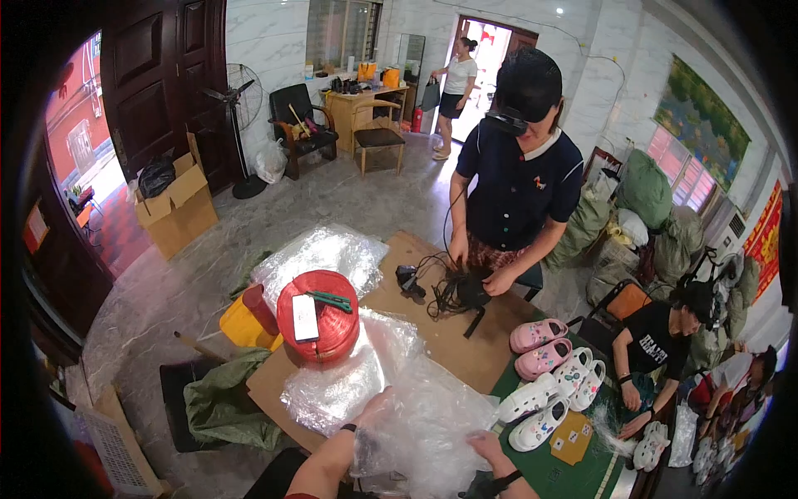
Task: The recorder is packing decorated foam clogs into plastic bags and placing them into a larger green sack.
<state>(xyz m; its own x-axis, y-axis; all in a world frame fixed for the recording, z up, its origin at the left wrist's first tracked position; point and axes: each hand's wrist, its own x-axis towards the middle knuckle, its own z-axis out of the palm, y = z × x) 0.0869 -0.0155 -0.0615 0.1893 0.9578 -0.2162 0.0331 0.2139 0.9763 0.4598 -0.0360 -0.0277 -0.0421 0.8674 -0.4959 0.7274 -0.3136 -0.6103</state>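
1. A large, crumpled, clear plastic bag (428,412) spreads between the person's hands over the near side of the worktop (553,476). Its middle lies at about three o'clock from the left hand (378,409) and ten o'clock from the right hand (489,449).

2. The bag touches both hands, so neither is clearly nearer. Its folds give no firm long axis.

3. The right hand has its fingers bent at the bag's right border and appears to pinch the film. The left hand reaches against the bag's left side; whether it grips cannot be told.

4. From the right hand, the white, rounded, perforated clogs with small charms (539,428) sit between one and two o'clock, nearer to it than to the left hand.

5. From the left hand, the flat, shiny stack of clear plastic film (320,395) lies at ten o'clock, and the thick red roll of plastic twine (342,337) at eleven.

6. Film veils the left fingertips. The bag's mouth cannot be picked out, its lower end blurs into dark shapes near the lower rim, and both forearms are cut off there.
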